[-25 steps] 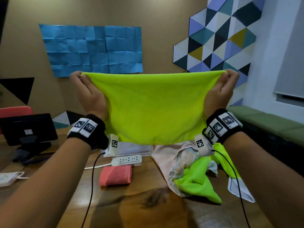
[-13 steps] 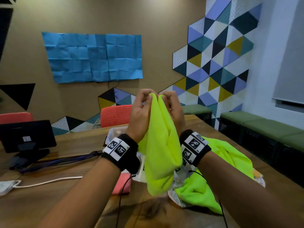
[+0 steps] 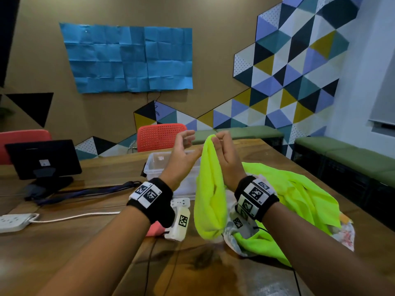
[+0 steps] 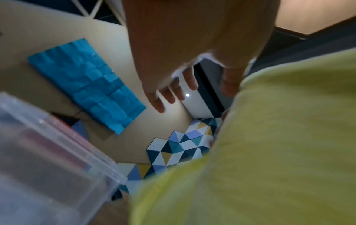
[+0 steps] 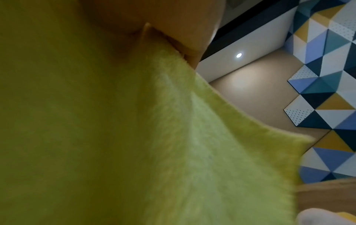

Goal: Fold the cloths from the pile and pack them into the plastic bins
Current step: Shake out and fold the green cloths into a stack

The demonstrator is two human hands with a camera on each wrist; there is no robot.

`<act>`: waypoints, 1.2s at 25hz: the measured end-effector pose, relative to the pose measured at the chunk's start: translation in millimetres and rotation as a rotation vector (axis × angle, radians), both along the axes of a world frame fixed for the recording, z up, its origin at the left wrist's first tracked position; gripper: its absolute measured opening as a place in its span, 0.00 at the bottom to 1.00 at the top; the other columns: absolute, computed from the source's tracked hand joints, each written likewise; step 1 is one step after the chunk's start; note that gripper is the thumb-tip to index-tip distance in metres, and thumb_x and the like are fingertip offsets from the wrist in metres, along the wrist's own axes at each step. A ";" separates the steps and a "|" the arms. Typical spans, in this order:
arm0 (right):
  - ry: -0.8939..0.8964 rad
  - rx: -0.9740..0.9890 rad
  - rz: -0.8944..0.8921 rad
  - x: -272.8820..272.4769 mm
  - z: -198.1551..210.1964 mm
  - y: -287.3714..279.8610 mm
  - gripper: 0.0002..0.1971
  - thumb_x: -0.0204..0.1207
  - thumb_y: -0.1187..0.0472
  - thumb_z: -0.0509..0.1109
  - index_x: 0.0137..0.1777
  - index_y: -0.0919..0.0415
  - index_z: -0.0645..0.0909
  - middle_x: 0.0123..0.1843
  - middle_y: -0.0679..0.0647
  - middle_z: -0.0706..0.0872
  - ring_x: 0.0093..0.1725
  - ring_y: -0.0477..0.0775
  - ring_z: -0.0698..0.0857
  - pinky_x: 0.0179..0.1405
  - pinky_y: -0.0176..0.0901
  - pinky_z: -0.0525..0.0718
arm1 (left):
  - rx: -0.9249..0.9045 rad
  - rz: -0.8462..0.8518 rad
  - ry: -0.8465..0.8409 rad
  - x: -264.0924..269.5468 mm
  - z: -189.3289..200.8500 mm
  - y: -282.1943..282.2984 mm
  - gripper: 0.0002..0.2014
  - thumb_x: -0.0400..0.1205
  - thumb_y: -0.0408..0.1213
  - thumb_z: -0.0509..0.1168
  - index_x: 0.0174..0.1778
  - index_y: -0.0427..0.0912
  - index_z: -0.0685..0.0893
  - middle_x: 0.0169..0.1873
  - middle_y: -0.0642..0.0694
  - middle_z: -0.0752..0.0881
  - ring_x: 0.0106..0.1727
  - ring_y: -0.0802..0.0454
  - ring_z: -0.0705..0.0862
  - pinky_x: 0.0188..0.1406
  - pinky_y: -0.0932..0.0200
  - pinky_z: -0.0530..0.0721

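Above wood-grain table (image 3: pixel 64 242), right hand (image 3: pixel 226 159) pinches fuzzy neon cloth (image 3: pixel 210 199); left hand (image 3: pixel 181 154) loose, empty.

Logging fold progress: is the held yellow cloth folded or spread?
Folded in half: the yellow cloth hangs doubled from the right hand; the left hand is off it.

Cloths: 1 neon-yellow cloth (image 3: pixel 210 189) held up, 1 more neon-yellow (image 3: pixel 299 189) and 1 printed cloth (image 3: pixel 344 233) in pile, 1 pink folded (image 3: pixel 155 228). Bins: 1 clear plastic bin (image 3: pixel 159 165). Misc: 2 power strips (image 3: pixel 12 221) (image 3: pixel 180 202), 2 red chairs (image 3: pixel 160 135) (image 3: pixel 21 135), 1 monitor (image 3: pixel 42 159).
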State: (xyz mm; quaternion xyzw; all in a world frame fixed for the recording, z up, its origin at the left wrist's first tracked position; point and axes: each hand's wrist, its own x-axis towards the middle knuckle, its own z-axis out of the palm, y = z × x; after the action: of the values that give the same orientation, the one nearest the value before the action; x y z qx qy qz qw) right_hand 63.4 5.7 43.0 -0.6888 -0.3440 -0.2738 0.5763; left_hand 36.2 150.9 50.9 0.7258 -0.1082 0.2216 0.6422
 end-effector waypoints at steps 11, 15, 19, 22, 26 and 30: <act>0.227 -0.140 -0.066 -1.4 -25.4 4.7 0.12 0.90 0.49 0.55 0.49 0.56 0.71 0.33 0.50 0.70 0.30 0.45 0.70 0.38 0.52 0.74 | 0.356 -0.112 0.263 -65.5 -53.8 47.7 0.26 0.70 0.35 0.83 0.53 0.49 0.72 0.50 0.39 0.86 0.50 0.40 0.86 0.44 0.38 0.86; 0.334 -0.134 0.009 -4.1 -32.9 3.4 0.12 0.90 0.54 0.57 0.46 0.57 0.71 0.33 0.48 0.69 0.28 0.39 0.68 0.35 0.42 0.70 | 0.344 -0.226 0.247 -80.4 -73.6 56.7 0.20 0.71 0.36 0.82 0.55 0.43 0.83 0.54 0.44 0.87 0.56 0.39 0.86 0.59 0.29 0.83; 0.436 -0.172 0.013 -3.7 -39.8 2.6 0.12 0.90 0.53 0.57 0.46 0.57 0.72 0.35 0.48 0.70 0.34 0.44 0.70 0.37 0.44 0.71 | 0.347 -0.333 0.239 -97.2 -81.4 62.7 0.28 0.68 0.29 0.82 0.64 0.43 0.84 0.66 0.48 0.83 0.65 0.45 0.83 0.69 0.42 0.81; 0.566 -0.240 -0.014 -4.1 -44.0 -2.0 0.16 0.89 0.49 0.57 0.40 0.53 0.70 0.34 0.48 0.69 0.35 0.47 0.69 0.39 0.47 0.69 | 0.538 -0.374 0.261 -109.6 -77.1 67.7 0.21 0.70 0.36 0.81 0.59 0.49 0.87 0.57 0.51 0.84 0.60 0.50 0.83 0.63 0.49 0.81; 0.728 -0.318 0.002 -3.2 -46.7 -10.8 0.21 0.89 0.46 0.55 0.54 0.64 0.78 0.44 0.56 0.77 0.45 0.53 0.76 0.48 0.48 0.75 | 0.686 -0.212 0.223 -121.3 -72.7 83.3 0.08 0.79 0.42 0.76 0.48 0.42 0.88 0.41 0.50 0.86 0.40 0.53 0.83 0.45 0.45 0.85; 0.933 -0.315 0.064 -11.6 -52.2 -18.4 0.23 0.89 0.47 0.58 0.65 0.69 0.78 0.57 0.67 0.84 0.56 0.65 0.84 0.65 0.62 0.81 | 0.144 -0.225 0.309 -139.4 -58.6 84.5 0.09 0.83 0.31 0.70 0.50 0.32 0.77 0.47 0.30 0.86 0.47 0.42 0.88 0.46 0.40 0.91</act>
State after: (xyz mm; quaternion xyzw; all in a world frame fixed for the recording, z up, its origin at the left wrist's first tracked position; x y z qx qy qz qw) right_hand 51.8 -12.7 -9.2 -0.8059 -0.1073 0.1371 0.5659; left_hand -103.2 235.5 -7.6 0.7787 -0.1042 0.0261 0.6181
